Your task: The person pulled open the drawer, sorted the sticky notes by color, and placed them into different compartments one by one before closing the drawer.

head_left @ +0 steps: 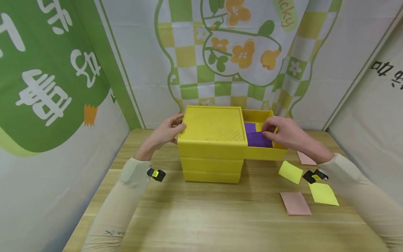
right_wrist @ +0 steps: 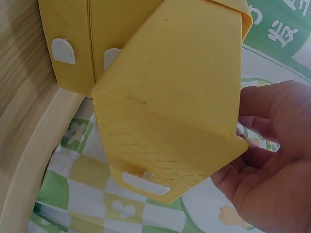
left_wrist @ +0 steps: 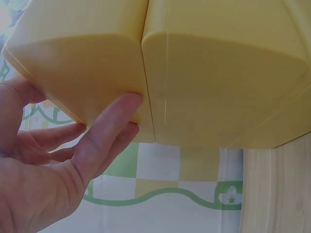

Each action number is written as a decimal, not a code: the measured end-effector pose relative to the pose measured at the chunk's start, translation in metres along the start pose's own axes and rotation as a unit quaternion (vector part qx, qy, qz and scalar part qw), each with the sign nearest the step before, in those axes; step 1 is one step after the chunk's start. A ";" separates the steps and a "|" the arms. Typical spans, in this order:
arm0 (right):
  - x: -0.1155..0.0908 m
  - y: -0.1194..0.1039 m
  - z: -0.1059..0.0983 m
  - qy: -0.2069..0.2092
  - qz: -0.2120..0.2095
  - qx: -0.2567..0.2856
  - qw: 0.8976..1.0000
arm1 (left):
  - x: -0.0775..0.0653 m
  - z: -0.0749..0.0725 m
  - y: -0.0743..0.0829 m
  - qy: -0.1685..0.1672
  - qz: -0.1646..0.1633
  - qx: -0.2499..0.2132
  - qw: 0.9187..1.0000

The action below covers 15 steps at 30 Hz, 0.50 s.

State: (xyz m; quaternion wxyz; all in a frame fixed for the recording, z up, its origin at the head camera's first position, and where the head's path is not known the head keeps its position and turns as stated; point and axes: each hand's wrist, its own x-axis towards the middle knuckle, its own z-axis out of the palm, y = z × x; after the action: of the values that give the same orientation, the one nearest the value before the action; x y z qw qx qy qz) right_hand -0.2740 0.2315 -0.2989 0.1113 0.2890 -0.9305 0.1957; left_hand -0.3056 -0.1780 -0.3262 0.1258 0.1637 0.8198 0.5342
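A yellow drawer box [head_left: 211,150] stands on the table, its top drawer [head_left: 264,153] pulled out to the right. My left hand [head_left: 167,132] rests against the box's left side; in the left wrist view its fairly straight fingers [left_wrist: 114,116] touch the yellow wall. Two purple sticky notes show in the drawer, one [head_left: 250,127] lying behind the other [head_left: 259,139]. My right hand [head_left: 284,133] is over the drawer's right end, thumb and fingers pinching the front purple sticky note by its upper right corner. In the right wrist view the drawer hides the fingertips of that hand [right_wrist: 274,150].
Right of the box lie two yellow sticky notes [head_left: 290,172] and two pink ones [head_left: 295,203], one partly behind my right forearm. A printed curtain [head_left: 195,66] hangs behind the table [head_left: 201,217], and more cloth walls flank it.
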 end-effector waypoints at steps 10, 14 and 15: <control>-0.002 0.001 -0.011 0.041 0.053 0.011 0.998 | 0.002 -0.001 -0.001 0.000 -0.003 0.003 1.000; -0.003 0.011 -0.015 0.087 0.063 0.040 0.993 | 0.001 -0.001 -0.001 0.000 -0.007 -0.001 1.000; -0.003 0.014 -0.016 0.099 0.068 0.053 0.991 | 0.001 0.000 -0.001 0.001 -0.007 0.000 1.000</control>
State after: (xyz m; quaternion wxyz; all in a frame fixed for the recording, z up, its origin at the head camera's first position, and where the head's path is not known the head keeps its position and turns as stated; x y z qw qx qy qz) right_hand -0.2784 0.2507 -0.2903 0.1735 0.2098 -0.9208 0.2793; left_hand -0.3071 -0.1779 -0.3269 0.1285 0.1573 0.8210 0.5337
